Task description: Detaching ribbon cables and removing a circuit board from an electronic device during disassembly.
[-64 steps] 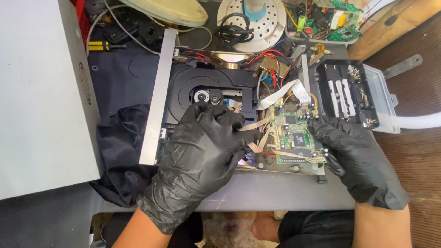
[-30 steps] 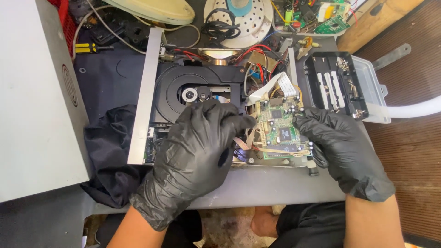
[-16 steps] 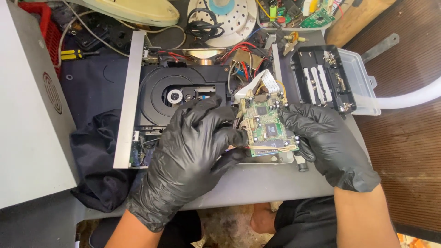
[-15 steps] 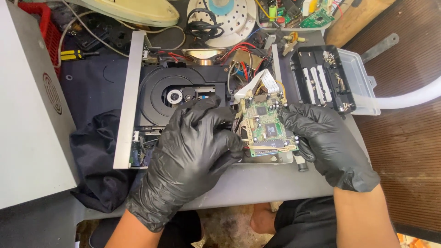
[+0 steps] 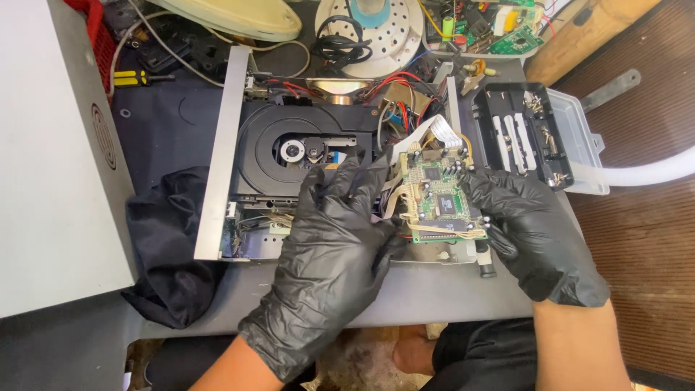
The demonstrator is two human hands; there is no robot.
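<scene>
Head view, looking straight down. Opened silver-framed disc player chassis (image 5: 217,166) on grey worktop (image 5: 434,297), used below as the landmark.

Left hand (image 5: 326,253) in black nitrile glove, laid flat over chassis front centre, fingers (image 5: 355,181) spread fairly wide and reaching up to lower right edge of round black disc tray (image 5: 264,145). Thumb side pressed against left edge of small green circuit board (image 5: 438,199). Not clearly gripping anything; palm hides what sits beneath.

Right hand (image 5: 532,232), also black-gloved, at chassis right end, fingers curled narrow onto right edge of green board, fingertips touching it. Firm pinch or plain rest: cannot tell.

Green board sits in chassis right part, between both hands, slightly raised over beige wires. White flat ribbon cable (image 5: 434,134) arcs from board top toward chassis rear.

Red and black wires (image 5: 391,90) bunched at chassis rear centre.

Black parts organiser with clear hinged lid (image 5: 525,130) just right of chassis, open.

Crumpled black cloth (image 5: 166,239) just left of chassis front corner. Large grey metal cover panel (image 5: 51,159) further left, well apart.

White round perforated disc (image 5: 373,32) and cream oval shell (image 5: 232,16) behind chassis. Yellow-handled screwdriver (image 5: 137,77) behind chassis, rear left.
</scene>
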